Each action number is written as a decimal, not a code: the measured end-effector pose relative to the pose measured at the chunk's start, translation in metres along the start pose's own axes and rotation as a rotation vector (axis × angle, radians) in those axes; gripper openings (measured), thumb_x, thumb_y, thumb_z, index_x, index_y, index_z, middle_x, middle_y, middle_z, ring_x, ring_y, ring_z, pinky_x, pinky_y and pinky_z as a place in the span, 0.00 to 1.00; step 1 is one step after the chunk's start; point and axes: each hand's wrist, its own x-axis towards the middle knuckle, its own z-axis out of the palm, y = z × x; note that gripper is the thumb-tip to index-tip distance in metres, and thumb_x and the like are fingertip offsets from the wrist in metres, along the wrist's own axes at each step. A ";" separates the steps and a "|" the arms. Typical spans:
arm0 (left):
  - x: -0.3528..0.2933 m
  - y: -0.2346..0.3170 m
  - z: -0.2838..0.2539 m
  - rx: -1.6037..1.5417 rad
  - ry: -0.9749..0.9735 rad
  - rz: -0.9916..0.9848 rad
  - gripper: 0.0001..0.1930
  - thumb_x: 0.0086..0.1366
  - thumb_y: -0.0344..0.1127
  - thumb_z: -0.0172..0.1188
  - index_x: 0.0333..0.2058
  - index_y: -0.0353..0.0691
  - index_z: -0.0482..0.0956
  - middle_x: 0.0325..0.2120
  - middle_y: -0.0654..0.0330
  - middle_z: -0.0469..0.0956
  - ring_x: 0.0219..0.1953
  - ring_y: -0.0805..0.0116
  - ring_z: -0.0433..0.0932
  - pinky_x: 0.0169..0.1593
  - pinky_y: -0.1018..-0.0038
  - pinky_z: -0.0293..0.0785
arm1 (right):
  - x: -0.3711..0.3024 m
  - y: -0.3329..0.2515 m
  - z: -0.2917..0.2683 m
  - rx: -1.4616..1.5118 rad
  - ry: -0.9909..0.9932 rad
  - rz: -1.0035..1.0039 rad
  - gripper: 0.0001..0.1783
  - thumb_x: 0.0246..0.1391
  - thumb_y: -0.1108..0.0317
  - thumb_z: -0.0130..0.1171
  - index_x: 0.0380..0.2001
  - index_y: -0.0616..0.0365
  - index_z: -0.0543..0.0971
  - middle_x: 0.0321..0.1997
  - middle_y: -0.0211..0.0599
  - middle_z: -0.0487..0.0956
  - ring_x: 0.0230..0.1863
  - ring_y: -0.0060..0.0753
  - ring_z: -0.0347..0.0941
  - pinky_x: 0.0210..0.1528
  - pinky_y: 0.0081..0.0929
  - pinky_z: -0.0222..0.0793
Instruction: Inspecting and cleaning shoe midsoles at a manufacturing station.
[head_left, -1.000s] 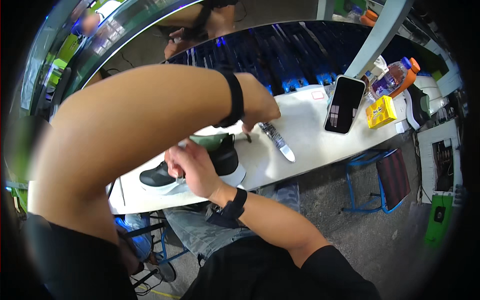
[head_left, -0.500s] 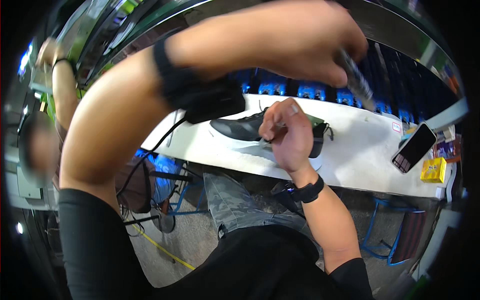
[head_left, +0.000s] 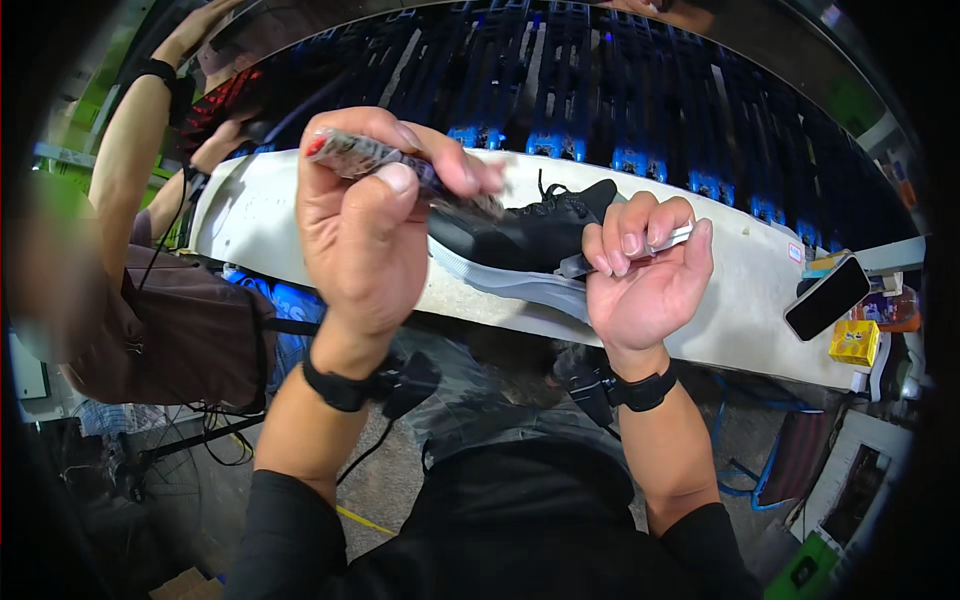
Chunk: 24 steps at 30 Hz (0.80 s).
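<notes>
My left hand (head_left: 365, 215) is closed around a thick stick-like tool (head_left: 350, 153), mottled dark and grey with a red end. Its other end points toward the shoe and is smeared by motion. A black sneaker (head_left: 500, 238) with a grey sole lies on the white bench (head_left: 490, 312), toe to the left. Over its heel end, my right hand (head_left: 640, 275) has its fingers curled round a slim tool (head_left: 682, 234), pale at one end and dark at the other. Fingers cover its middle, so its kind cannot be told.
A rack of dark slats with blue ends (head_left: 545, 90) runs behind the bench. At the right end are a phone (head_left: 828, 298) and a yellow box (head_left: 853, 343). A co-worker's arm (head_left: 130, 160) is at the left. A stool (head_left: 790, 455) stands below right.
My left hand has swung back from the far right to the left side, still gripping the stick-like tool. My right hand has moved slightly right, its slim tool now showing.
</notes>
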 end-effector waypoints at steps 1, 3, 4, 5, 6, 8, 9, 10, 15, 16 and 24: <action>-0.002 -0.006 0.003 0.011 0.000 -0.015 0.12 0.75 0.36 0.56 0.51 0.39 0.70 0.30 0.52 0.76 0.31 0.57 0.80 0.46 0.51 0.86 | 0.000 -0.002 0.000 -0.012 -0.009 0.001 0.24 0.81 0.46 0.39 0.34 0.50 0.68 0.29 0.30 0.70 0.27 0.26 0.62 0.33 0.29 0.63; -0.009 -0.022 0.006 -0.018 0.056 -0.003 0.10 0.76 0.39 0.55 0.49 0.41 0.71 0.24 0.56 0.71 0.22 0.65 0.71 0.28 0.65 0.76 | -0.001 -0.003 -0.001 -0.028 -0.016 0.002 0.24 0.81 0.45 0.39 0.34 0.50 0.67 0.29 0.30 0.69 0.27 0.25 0.61 0.32 0.29 0.62; -0.010 -0.028 0.008 0.001 0.077 0.009 0.11 0.79 0.43 0.53 0.47 0.42 0.72 0.22 0.57 0.70 0.19 0.67 0.67 0.24 0.69 0.72 | -0.003 -0.004 -0.002 -0.038 -0.036 0.007 0.25 0.81 0.45 0.38 0.34 0.50 0.67 0.29 0.30 0.69 0.27 0.26 0.61 0.32 0.29 0.62; -0.011 -0.032 0.012 -0.004 0.078 0.006 0.11 0.79 0.43 0.53 0.47 0.42 0.72 0.22 0.57 0.70 0.19 0.67 0.67 0.24 0.69 0.72 | -0.004 -0.004 -0.002 -0.048 -0.057 0.012 0.25 0.81 0.44 0.37 0.34 0.50 0.67 0.29 0.31 0.69 0.27 0.26 0.61 0.32 0.29 0.62; -0.011 -0.036 0.016 -0.026 0.126 -0.056 0.15 0.81 0.49 0.49 0.44 0.43 0.72 0.20 0.58 0.68 0.18 0.68 0.65 0.23 0.70 0.68 | -0.006 -0.004 -0.001 -0.052 -0.053 0.012 0.25 0.81 0.44 0.37 0.34 0.50 0.67 0.29 0.31 0.69 0.27 0.26 0.61 0.32 0.29 0.62; -0.011 -0.040 0.023 -0.045 0.176 -0.121 0.20 0.84 0.55 0.44 0.42 0.44 0.72 0.19 0.60 0.67 0.16 0.70 0.62 0.21 0.71 0.65 | -0.008 -0.004 0.001 -0.079 -0.074 0.003 0.27 0.81 0.42 0.36 0.34 0.51 0.67 0.30 0.33 0.69 0.27 0.26 0.60 0.32 0.29 0.63; -0.010 -0.039 0.028 -0.026 0.259 -0.145 0.24 0.84 0.59 0.40 0.40 0.45 0.72 0.18 0.61 0.65 0.16 0.70 0.61 0.21 0.71 0.63 | -0.009 -0.004 0.001 -0.080 -0.072 0.006 0.27 0.81 0.42 0.36 0.34 0.51 0.67 0.30 0.33 0.69 0.27 0.26 0.60 0.32 0.29 0.63; -0.008 -0.039 0.033 -0.003 0.339 -0.170 0.29 0.84 0.64 0.37 0.38 0.45 0.71 0.17 0.61 0.64 0.15 0.70 0.60 0.20 0.72 0.61 | -0.009 -0.003 0.000 -0.079 -0.111 0.005 0.27 0.81 0.42 0.35 0.34 0.51 0.67 0.30 0.34 0.69 0.27 0.27 0.60 0.32 0.30 0.63; -0.016 -0.044 0.044 0.061 0.404 -0.111 0.27 0.85 0.62 0.39 0.38 0.45 0.70 0.17 0.62 0.64 0.16 0.70 0.60 0.20 0.72 0.61 | -0.005 -0.001 0.000 -0.087 -0.171 -0.007 0.29 0.81 0.41 0.34 0.34 0.52 0.67 0.30 0.35 0.69 0.27 0.27 0.60 0.32 0.30 0.64; -0.020 -0.048 0.044 0.058 0.419 -0.110 0.26 0.85 0.61 0.39 0.38 0.45 0.70 0.16 0.62 0.64 0.15 0.71 0.60 0.20 0.72 0.60 | -0.002 0.000 0.001 -0.106 -0.154 -0.005 0.29 0.81 0.41 0.34 0.34 0.52 0.67 0.29 0.36 0.69 0.27 0.27 0.60 0.31 0.30 0.64; -0.017 -0.058 0.040 0.069 0.449 -0.140 0.24 0.86 0.54 0.44 0.35 0.40 0.68 0.15 0.60 0.69 0.14 0.76 0.65 0.18 0.77 0.63 | 0.000 0.008 0.013 -0.186 -0.080 0.052 0.30 0.81 0.40 0.33 0.30 0.49 0.65 0.27 0.31 0.67 0.23 0.24 0.55 0.26 0.25 0.57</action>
